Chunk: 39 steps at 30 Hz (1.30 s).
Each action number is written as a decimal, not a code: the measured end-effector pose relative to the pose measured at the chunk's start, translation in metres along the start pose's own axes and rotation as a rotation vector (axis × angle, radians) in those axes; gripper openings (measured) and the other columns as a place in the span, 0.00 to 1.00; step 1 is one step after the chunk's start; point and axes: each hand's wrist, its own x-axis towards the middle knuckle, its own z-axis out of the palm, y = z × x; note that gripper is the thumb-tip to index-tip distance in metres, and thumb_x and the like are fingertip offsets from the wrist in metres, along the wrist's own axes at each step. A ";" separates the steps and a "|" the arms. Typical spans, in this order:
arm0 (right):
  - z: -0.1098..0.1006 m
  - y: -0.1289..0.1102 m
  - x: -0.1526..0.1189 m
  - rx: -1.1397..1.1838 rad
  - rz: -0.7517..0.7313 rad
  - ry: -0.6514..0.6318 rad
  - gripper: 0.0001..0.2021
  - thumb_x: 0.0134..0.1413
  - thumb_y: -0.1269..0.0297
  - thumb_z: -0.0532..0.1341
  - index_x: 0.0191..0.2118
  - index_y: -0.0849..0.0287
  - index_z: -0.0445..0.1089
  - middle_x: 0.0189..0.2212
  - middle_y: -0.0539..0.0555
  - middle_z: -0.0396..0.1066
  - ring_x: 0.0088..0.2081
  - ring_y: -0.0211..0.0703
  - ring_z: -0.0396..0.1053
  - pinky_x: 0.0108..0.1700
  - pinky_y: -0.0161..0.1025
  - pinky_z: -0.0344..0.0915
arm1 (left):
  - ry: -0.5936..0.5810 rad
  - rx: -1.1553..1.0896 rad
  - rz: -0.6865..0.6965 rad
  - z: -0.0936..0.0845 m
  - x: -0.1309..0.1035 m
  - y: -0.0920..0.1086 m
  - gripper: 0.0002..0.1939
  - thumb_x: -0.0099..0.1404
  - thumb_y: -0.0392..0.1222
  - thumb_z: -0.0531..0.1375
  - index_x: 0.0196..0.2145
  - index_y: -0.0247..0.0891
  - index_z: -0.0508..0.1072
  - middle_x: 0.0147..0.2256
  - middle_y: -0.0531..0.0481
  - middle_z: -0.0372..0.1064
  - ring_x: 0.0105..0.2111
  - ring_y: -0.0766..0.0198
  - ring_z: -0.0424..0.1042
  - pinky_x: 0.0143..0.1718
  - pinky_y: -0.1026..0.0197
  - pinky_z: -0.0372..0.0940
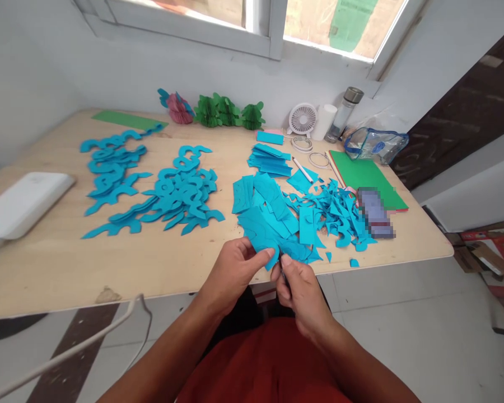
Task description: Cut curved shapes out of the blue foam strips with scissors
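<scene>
At the table's front edge my left hand (234,267) pinches a piece of blue paper (258,229) with a curved line drawn on it, thumb on top. My right hand (300,288) is closed around scissors (283,274), mostly hidden by the fingers, their dark part meeting the paper's lower right edge. Beyond the hands lie loose blue paper sheets (273,196), some with drawn curves. Small blue scraps (336,210) are heaped to their right. Wavy blue cut-outs (176,190) lie overlapping on the left, with another group (113,162) farther left.
A white power bank (29,201) lies at the left of the wooden table (159,268). Along the back stand green paper crafts (218,111), a small fan (303,119) and a bottle (343,115). A phone (376,212) and green sheets (373,179) are at right.
</scene>
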 end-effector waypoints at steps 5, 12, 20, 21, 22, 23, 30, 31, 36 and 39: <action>0.000 0.001 0.001 -0.008 0.001 -0.015 0.23 0.51 0.44 0.59 0.22 0.61 0.65 0.09 0.40 0.51 0.13 0.27 0.41 0.16 0.30 0.39 | -0.030 -0.008 -0.009 0.000 0.002 0.003 0.05 0.51 0.40 0.64 0.24 0.35 0.75 0.24 0.52 0.73 0.29 0.63 0.67 0.36 0.62 0.63; 0.002 0.001 0.000 0.010 0.009 -0.014 0.23 0.52 0.44 0.59 0.21 0.60 0.64 0.09 0.40 0.50 0.13 0.28 0.43 0.16 0.31 0.39 | 0.025 -0.007 -0.008 0.001 -0.001 0.000 0.07 0.52 0.41 0.64 0.23 0.35 0.75 0.24 0.51 0.72 0.28 0.62 0.67 0.36 0.61 0.63; 0.000 0.000 -0.001 -0.008 0.005 -0.008 0.23 0.52 0.44 0.59 0.21 0.60 0.64 0.09 0.40 0.51 0.13 0.28 0.42 0.16 0.31 0.39 | -0.047 0.073 -0.017 0.002 0.000 0.004 0.09 0.52 0.41 0.63 0.19 0.36 0.71 0.20 0.53 0.67 0.24 0.64 0.64 0.31 0.62 0.61; 0.000 0.000 -0.001 -0.007 0.001 -0.008 0.23 0.52 0.44 0.59 0.21 0.60 0.64 0.09 0.40 0.51 0.13 0.28 0.42 0.16 0.31 0.40 | -0.051 0.072 -0.017 0.002 0.000 0.004 0.09 0.52 0.41 0.63 0.19 0.36 0.70 0.21 0.53 0.67 0.24 0.64 0.64 0.31 0.62 0.61; 0.000 0.000 -0.001 -0.005 0.000 -0.009 0.23 0.52 0.44 0.59 0.21 0.60 0.64 0.09 0.40 0.51 0.13 0.28 0.42 0.16 0.31 0.40 | -0.051 0.070 -0.017 0.001 0.000 0.004 0.09 0.52 0.41 0.63 0.19 0.36 0.70 0.21 0.53 0.67 0.24 0.64 0.63 0.32 0.62 0.61; 0.000 0.000 -0.001 0.000 0.000 -0.011 0.23 0.52 0.44 0.59 0.21 0.60 0.64 0.09 0.40 0.51 0.13 0.28 0.42 0.16 0.31 0.40 | -0.047 0.068 -0.018 0.001 0.000 0.004 0.08 0.52 0.41 0.63 0.19 0.36 0.70 0.21 0.53 0.67 0.25 0.64 0.64 0.32 0.62 0.61; 0.001 0.001 -0.002 0.021 0.008 -0.019 0.23 0.52 0.43 0.59 0.22 0.60 0.64 0.08 0.40 0.50 0.12 0.28 0.42 0.16 0.31 0.40 | -0.005 0.031 -0.002 -0.001 -0.003 -0.002 0.10 0.54 0.44 0.62 0.22 0.36 0.70 0.22 0.52 0.67 0.27 0.63 0.64 0.34 0.61 0.61; 0.002 0.001 -0.002 0.020 0.012 -0.021 0.23 0.51 0.43 0.59 0.22 0.60 0.64 0.09 0.40 0.49 0.12 0.28 0.42 0.16 0.31 0.40 | 0.012 0.034 -0.001 -0.001 -0.003 -0.003 0.10 0.54 0.44 0.62 0.21 0.36 0.70 0.22 0.52 0.67 0.27 0.64 0.63 0.34 0.61 0.60; 0.001 0.000 -0.002 0.010 0.008 -0.020 0.22 0.52 0.44 0.59 0.22 0.60 0.65 0.09 0.40 0.50 0.13 0.28 0.43 0.16 0.31 0.40 | 0.023 0.071 -0.006 -0.002 -0.004 -0.002 0.12 0.53 0.43 0.63 0.19 0.36 0.68 0.20 0.55 0.63 0.24 0.66 0.60 0.30 0.63 0.59; 0.001 0.000 -0.002 0.007 0.006 -0.013 0.22 0.52 0.44 0.59 0.22 0.60 0.65 0.09 0.40 0.50 0.13 0.29 0.43 0.16 0.31 0.41 | -0.008 0.063 -0.003 0.000 -0.005 0.000 0.11 0.54 0.43 0.62 0.18 0.37 0.67 0.19 0.55 0.63 0.23 0.66 0.61 0.30 0.63 0.59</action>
